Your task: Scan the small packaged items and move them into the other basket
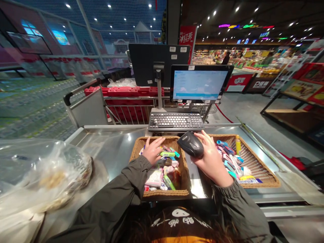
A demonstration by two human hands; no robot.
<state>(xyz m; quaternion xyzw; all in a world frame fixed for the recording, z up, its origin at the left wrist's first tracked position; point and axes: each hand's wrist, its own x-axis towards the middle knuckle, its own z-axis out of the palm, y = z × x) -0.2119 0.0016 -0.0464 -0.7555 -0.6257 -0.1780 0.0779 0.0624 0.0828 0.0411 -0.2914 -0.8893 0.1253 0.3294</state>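
In my right hand (212, 158) is a black handheld barcode scanner (190, 144), its head tilted toward the left basket. My left hand (152, 151) is over the back of the left wicker basket (187, 172), fingers stretched out and apart. Whether its fingertips touch the goods below cannot be made out. Inside that basket are small mixed packages, among them a green packet (169, 182) and a white box (153, 178). The right wicker basket (263, 168) holds more small goods, including a yellow tube (238, 145), behind and right of my right hand.
A black keyboard (176, 121) and a lit monitor (199, 84) stand beyond the baskets. At left on the metal counter (111, 141) lies a clear plastic bag (45, 175). A shopping cart (126, 108) with red contents is behind the counter; shelves (298, 91) stand at right.
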